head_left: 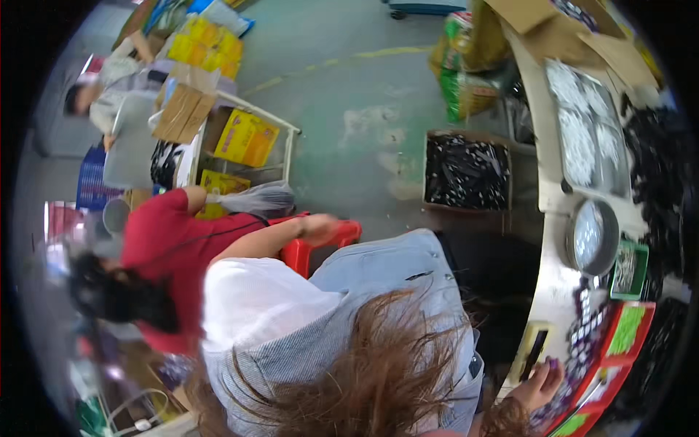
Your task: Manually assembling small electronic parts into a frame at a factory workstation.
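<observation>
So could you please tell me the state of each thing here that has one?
Right hand: open, fingers resting on small dark parts at the bench edge.
Left hand: blurred, on the red stool.
Cardboard box: open, full of dark parts.
Round metal bowl: upright, holding pale pieces.

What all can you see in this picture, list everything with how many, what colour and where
Cardboard box of dark small parts: one, brown, on the green floor, centre.
Round metal bowl: one, silver, on the workbench at right.
Metal tray of white pieces: one, grey, upper right on the bench.
Green tray: one, beside the bowl.
Red trays: at least two, green inside, lower right.
Yellow boxes: several, upper left.
Red stool: one, centre.
Co-worker in red shirt: one, left.
Right hand: near small purple pieces, lower right.
Left hand: not in view.
</observation>
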`<state>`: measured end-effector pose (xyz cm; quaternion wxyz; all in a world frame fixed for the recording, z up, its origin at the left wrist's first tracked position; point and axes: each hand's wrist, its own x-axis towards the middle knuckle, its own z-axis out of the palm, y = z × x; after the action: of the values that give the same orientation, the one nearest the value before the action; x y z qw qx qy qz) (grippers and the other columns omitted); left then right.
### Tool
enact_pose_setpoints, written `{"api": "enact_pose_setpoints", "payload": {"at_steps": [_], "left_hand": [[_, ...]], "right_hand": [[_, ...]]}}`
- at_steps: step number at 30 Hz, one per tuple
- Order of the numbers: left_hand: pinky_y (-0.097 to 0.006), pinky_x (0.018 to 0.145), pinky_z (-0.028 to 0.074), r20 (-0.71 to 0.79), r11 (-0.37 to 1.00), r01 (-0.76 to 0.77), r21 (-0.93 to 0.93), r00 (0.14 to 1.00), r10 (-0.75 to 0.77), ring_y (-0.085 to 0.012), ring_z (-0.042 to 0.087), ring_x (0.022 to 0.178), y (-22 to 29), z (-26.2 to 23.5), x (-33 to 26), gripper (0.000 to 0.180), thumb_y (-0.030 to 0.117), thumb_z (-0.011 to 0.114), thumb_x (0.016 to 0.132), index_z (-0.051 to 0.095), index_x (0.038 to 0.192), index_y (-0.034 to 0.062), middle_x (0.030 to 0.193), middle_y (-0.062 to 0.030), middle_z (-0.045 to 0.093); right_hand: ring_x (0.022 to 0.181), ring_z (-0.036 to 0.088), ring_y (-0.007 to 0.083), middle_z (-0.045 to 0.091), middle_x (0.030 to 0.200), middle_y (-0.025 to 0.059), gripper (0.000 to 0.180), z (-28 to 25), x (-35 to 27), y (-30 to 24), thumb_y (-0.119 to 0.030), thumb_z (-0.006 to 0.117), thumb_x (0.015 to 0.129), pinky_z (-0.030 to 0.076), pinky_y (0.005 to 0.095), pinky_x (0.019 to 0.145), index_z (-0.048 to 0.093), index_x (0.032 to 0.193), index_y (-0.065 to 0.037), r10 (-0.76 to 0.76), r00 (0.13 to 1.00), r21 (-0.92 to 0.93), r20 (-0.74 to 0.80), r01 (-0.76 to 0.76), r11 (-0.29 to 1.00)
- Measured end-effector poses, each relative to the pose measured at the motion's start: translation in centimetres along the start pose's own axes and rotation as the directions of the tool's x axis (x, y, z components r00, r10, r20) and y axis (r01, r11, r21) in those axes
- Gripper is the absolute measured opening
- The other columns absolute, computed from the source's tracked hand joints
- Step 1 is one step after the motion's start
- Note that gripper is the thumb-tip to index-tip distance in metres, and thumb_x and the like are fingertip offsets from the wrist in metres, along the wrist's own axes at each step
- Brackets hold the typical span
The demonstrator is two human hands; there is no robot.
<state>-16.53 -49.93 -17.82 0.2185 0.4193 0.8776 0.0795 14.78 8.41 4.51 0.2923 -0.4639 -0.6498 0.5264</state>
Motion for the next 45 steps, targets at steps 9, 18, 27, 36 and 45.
{"api": "enact_pose_setpoints", "payload": {"at_steps": [9, 18, 27, 36, 45], "left_hand": [[-0.045, 0.086, 0.049, 0.392, 0.714, 0.604, 0.354, 0.597, -0.7, -0.0309, 0.064, 0.101, 2.6, -2.7, -1.3, 0.031, 0.034, 0.057, 0.088, 0.066, 0.104, 0.0094, 0.106, -0.0152, 0.067], [-0.035, 0.069, 0.051, -0.448, 0.718, -0.658, -0.226, 0.725, 0.523, -0.0284, 0.065, 0.076, 30.5, -30.2, 32.8, 0.019, 0.023, 0.062, 0.091, 0.065, 0.095, 0.005, 0.082, -0.0133, 0.066], [-0.04, 0.071, 0.052, -0.307, 0.51, -0.855, 0.095, 0.462, 0.832, -0.0294, 0.066, 0.081, 47.0, -28.7, 40.8, 0.019, 0.026, 0.063, 0.087, 0.067, 0.096, 0.0092, 0.085, -0.0103, 0.069], [-0.042, 0.074, 0.054, -0.202, 0.611, -0.774, 0.167, 0.58, 0.79, -0.029, 0.068, 0.083, 52.8, -25.6, 47.6, 0.011, 0.016, 0.065, 0.076, 0.073, 0.082, 0.0121, 0.081, -0.0101, 0.07], [-0.043, 0.078, 0.056, 0.131, 0.542, -0.786, 0.299, 0.596, 0.792, -0.0329, 0.07, 0.09, 57.3, -25.9, 48.5, 0.02, 0.014, 0.063, 0.078, 0.074, 0.093, 0.0067, 0.094, -0.0172, 0.072]], "right_hand": [[0.086, 0.059, 0.0148, 0.065, 0.104, 0.0082, 0.027, 2.7, 1.6, 0.3, -0.003, 0.06, 0.092, 0.048, 0.0291, 0.076, 0.061, 0.119, 0.0, -0.195, 0.976, -0.176, 0.098, 0.21, 0.962], [0.091, 0.063, 0.0254, 0.067, 0.097, 0.0107, 0.028, 5.2, 1.0, -0.8, -0.005, 0.072, 0.082, 0.05, 0.0355, 0.082, 0.07, 0.11, -0.005, -0.503, 0.851, -0.679, 0.152, 0.46, 0.573], [0.085, 0.064, 0.0266, 0.068, 0.09, 0.0103, 0.031, 5.7, 0.3, -2.2, 0.003, 0.077, 0.071, 0.052, 0.0355, 0.074, 0.071, 0.101, -0.004, -0.503, 0.864, -0.548, 0.016, 0.429, 0.718], [0.086, 0.057, 0.0231, 0.06, 0.092, 0.0089, 0.028, 5.1, 0.3, -0.9, 0.0, 0.078, 0.073, 0.047, 0.0316, 0.073, 0.071, 0.099, -0.003, -0.394, 0.919, -0.424, 0.008, 0.36, 0.831], [0.081, 0.058, 0.0259, 0.063, 0.087, 0.007, 0.025, 5.8, 0.3, -3.2, -0.003, 0.08, 0.071, 0.047, 0.0357, 0.068, 0.07, 0.094, -0.006, -0.429, 0.901, -0.63, 0.069, 0.373, 0.681]]}}
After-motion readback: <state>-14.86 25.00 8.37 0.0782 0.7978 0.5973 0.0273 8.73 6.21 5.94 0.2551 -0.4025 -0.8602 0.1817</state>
